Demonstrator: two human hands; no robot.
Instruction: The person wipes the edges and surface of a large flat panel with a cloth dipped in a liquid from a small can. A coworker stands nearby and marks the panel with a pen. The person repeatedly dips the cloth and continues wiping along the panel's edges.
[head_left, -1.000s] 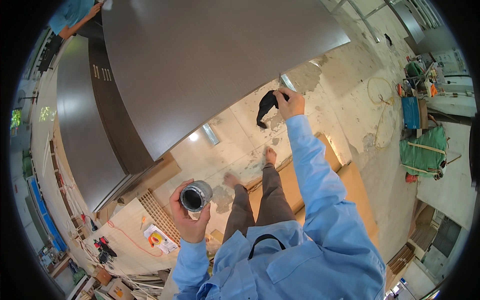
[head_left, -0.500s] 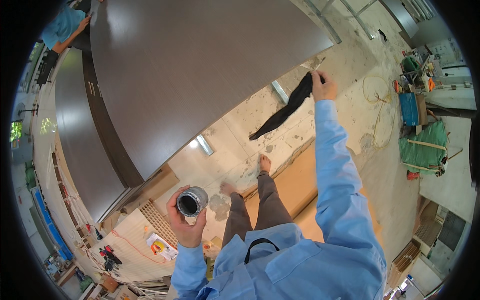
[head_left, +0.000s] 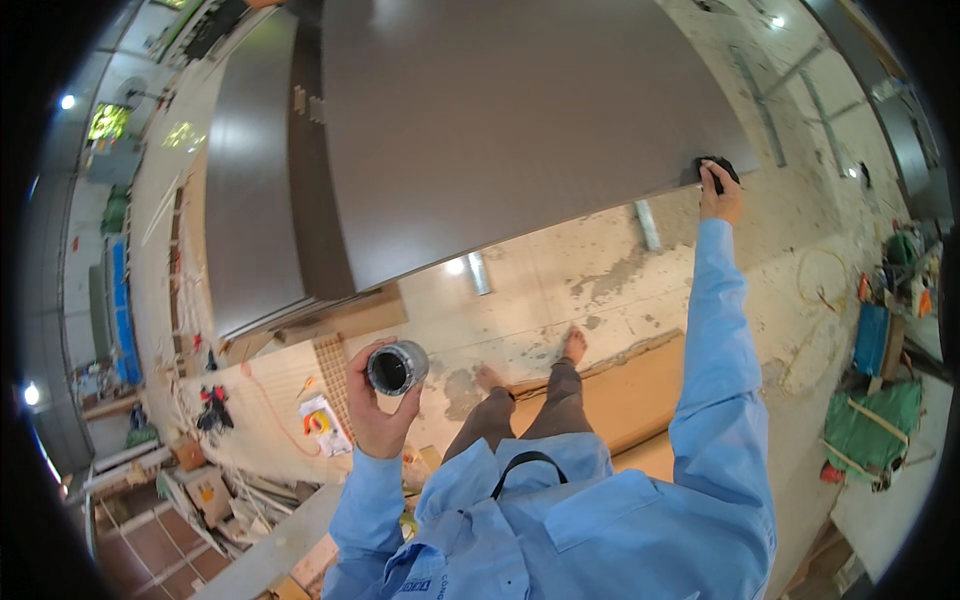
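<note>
My left hand [head_left: 378, 420] is wrapped round a round grey can [head_left: 398, 367] with a dark inside and a smeared rim, held up in front of my body. Out at the end of my stretched right arm, my right hand [head_left: 722, 200] grips a bunched black cloth [head_left: 716, 168]. The cloth rests against the right corner of a large dark grey-brown panel [head_left: 520, 130]. Fine grain runs along the panel's broad face, and its near edge faces me.
Another dark panel [head_left: 255, 190] stands at the left. Metal struts [head_left: 648, 226] show under the near edge. A flat cardboard sheet [head_left: 640, 390] lies by my feet. To the right are a green-covered bundle [head_left: 872, 428] and a yellow cord [head_left: 812, 272] on the floor.
My right hand has moved the black cloth from hanging loose beside the panel onto its right corner, where it is now bunched. The view has shifted; my left hand still holds the can.
</note>
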